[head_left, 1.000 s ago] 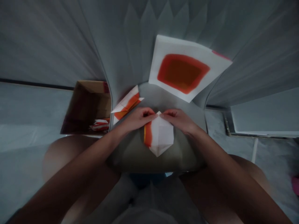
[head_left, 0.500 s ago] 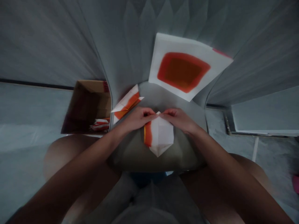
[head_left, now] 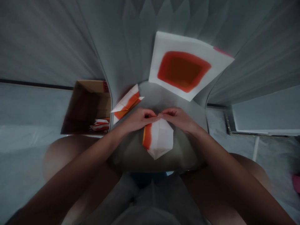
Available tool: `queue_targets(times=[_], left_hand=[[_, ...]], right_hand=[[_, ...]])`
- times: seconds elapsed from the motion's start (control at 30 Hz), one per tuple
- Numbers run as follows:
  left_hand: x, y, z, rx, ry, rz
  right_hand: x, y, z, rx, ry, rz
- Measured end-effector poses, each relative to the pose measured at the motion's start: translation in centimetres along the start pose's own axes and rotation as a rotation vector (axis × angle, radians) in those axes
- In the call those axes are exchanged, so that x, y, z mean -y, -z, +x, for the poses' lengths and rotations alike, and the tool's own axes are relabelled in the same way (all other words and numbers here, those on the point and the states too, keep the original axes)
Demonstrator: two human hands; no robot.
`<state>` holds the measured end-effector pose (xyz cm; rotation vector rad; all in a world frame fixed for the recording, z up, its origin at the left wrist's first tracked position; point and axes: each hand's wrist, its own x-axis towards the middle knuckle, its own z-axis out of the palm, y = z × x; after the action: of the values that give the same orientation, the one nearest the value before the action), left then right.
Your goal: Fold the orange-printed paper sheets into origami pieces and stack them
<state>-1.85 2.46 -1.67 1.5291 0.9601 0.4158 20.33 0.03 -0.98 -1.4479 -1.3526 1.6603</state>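
Note:
A folded piece of white paper with an orange band on its left side lies over the grey seat in front of me. My left hand pinches its top tip from the left, thumb and fingers pressed together. From the right, my right hand pinches the same tip, and the fingertips of both hands almost touch. The paper's lower end comes to a blunt point toward me. Left of my left hand rests another folded white and orange paper.
A large white sheet with a red-orange square leans at the back of the grey chair. On the floor at the left, an open cardboard box holds folded red and white papers. Something pink shows at the right edge.
The held paper has tilted slightly, its lower point shifting left. My right fingertips have moved a little left over the top tip and cover more of it.

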Motion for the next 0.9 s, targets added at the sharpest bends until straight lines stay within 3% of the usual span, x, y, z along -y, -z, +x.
queue_targets(times=[0.47,0.67,0.9], left_hand=[[-1.1,1.3,-0.4,0.078,0.057,0.11],[-1.2,1.3,-0.4,0.059,0.058,0.094],[-0.7,1.6,-0.5,0.144,0.146,-0.028]], right_hand=[[0.2,0.8,0.2,-0.108,0.062,-0.064],[0.3,1.2,0.4,-0.094,0.052,-0.09],[0.7,1.7,0.2,-0.117,0.078,-0.094]])
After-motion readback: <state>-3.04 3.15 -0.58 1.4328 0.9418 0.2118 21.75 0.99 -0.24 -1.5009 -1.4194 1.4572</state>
